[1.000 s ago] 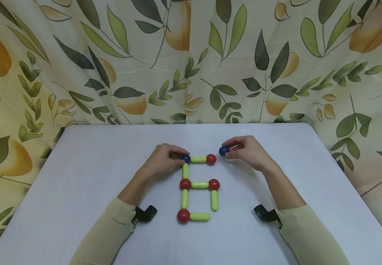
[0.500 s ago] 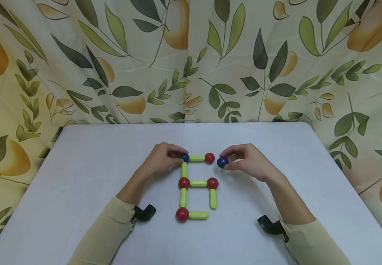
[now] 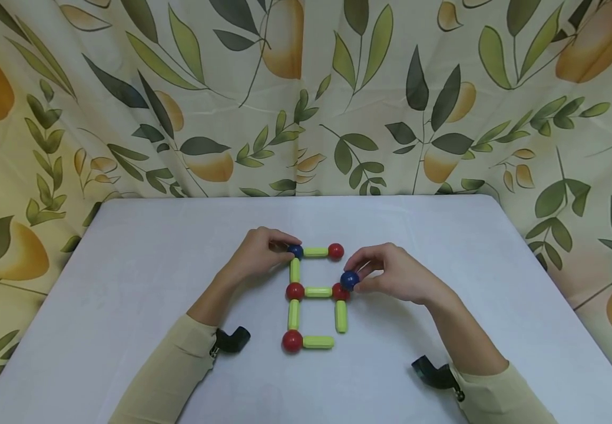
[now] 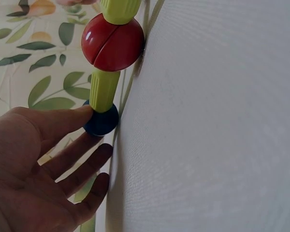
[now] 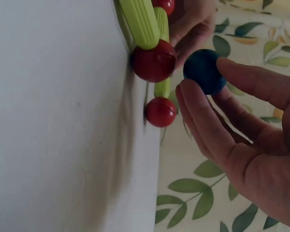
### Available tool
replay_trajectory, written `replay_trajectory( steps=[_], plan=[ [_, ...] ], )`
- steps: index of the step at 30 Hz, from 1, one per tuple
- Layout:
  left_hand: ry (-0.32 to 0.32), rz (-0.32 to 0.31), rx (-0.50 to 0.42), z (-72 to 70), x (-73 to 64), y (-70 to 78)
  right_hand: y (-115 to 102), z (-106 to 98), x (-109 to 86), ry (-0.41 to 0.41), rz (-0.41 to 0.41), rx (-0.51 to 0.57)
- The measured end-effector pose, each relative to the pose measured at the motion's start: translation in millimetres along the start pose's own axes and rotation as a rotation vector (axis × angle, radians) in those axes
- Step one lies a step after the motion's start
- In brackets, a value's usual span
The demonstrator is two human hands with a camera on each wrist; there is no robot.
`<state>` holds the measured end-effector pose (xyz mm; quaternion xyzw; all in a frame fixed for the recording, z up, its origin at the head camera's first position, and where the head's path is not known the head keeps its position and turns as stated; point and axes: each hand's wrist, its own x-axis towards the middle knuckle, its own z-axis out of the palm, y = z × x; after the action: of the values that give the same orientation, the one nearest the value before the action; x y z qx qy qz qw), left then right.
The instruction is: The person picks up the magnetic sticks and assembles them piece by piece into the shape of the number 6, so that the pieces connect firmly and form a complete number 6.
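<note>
My left hand (image 3: 257, 253) pinches the blue ball (image 4: 102, 122) at the upper left corner of a flat figure of balls and yellow-green rods on the table. Between thumb and fingers, my right hand (image 3: 393, 272) holds a second blue ball (image 3: 350, 280). In the head view that ball partly covers the middle right red ball (image 3: 340, 292); the right wrist view shows it apart from the figure, held above the table. A rod (image 3: 341, 317) extends toward me from that red ball. At the lower left, a red ball (image 3: 292, 341) joins a sideways rod (image 3: 318, 342) whose right end is free.
The upper right red ball (image 3: 336, 251) ends the top rod (image 3: 316, 252). Another red ball (image 3: 295, 291) forms the middle left joint. Everything lies on a white table (image 3: 178, 259), with a leaf-and-fruit patterned cloth (image 3: 306, 100) behind. A black wrist camera (image 3: 435, 372) hangs from each sleeve.
My right hand has moved toward me and slightly left with its blue ball, from beside the upper right red ball to over the middle right one. The left hand stays on its ball.
</note>
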<state>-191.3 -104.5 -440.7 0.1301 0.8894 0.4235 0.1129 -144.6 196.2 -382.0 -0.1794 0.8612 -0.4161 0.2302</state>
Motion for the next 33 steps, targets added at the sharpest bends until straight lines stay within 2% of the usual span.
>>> replay_trajectory(
  steps=[9,23,33],
  plan=[
    [-0.002,0.006,0.003,-0.2,0.9,-0.1,-2.7,11.2,-5.7,-0.090,-0.066,-0.004],
    [-0.007,-0.015,-0.005,-0.8,-0.5,3.8,-7.1,24.4,-16.9,-0.180,-0.086,-0.031],
    [-0.009,-0.005,-0.008,-2.0,-0.8,3.4,-8.3,30.9,-20.9,-0.220,-0.110,-0.075]
  ],
)
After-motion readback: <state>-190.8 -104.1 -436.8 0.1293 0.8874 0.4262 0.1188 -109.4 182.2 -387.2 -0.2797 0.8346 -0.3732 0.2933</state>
